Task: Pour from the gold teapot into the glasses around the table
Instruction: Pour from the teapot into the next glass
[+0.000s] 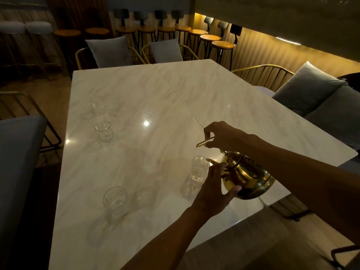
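The right hand (224,136), right of centre in the frame, has its fingers curled tight around the thin gold handle (204,142), whose looped end pokes out to the left of the knuckles. Below it hangs the gold teapot (248,177), tipped to the left so its curved spout (212,162) reaches toward the rim of a clear glass (198,169) standing just beside it. Whether any liquid is running from the spout cannot be told in this dim light. The left hand (212,187) comes up from the bottom of the frame and steadies the pot: its fingers are spread apart, the thumb pressing low on the belly and a fingertip touching the upper body near the spout base (the rest of the fingers are held loosely forward, in front of the glass).

3 more glasses stand on the white marble table (136,90). 1 (116,200) is at lower left of the pot, another (104,131) is at centre left, and a faint 1 (98,107) lies just above that, hard to make out. All look clear; their contents cannot be judged.

Around the table, grey cushions (110,51) rest on gold wire chairs at the top and right of the frame, and a row of round-seated bar stools (210,38) lines the lit wall at upper right.
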